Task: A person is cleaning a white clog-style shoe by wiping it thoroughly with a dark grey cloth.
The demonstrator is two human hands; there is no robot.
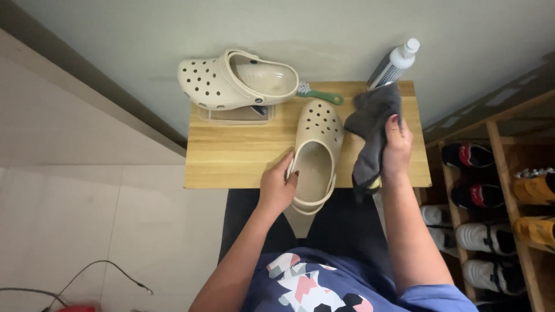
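Note:
A beige clog (pixel 317 151) with holes in its toe lies on the small wooden table (pixel 237 156), its heel hanging over the near edge. My left hand (pixel 277 186) grips the clog's left side near the heel. My right hand (pixel 396 148) holds a dark grey cloth (pixel 373 124) just right of the clog, above the table. A second beige clog (pixel 237 79) rests on its side on a clear plastic box (pixel 234 114) at the table's far left.
A green brush (pixel 319 94) lies at the back of the table, and a white-capped spray bottle (pixel 395 63) leans at the far right corner. A wooden shoe rack (pixel 497 190) with several shoes stands to the right. Cables (pixel 87 277) lie on the tiled floor at left.

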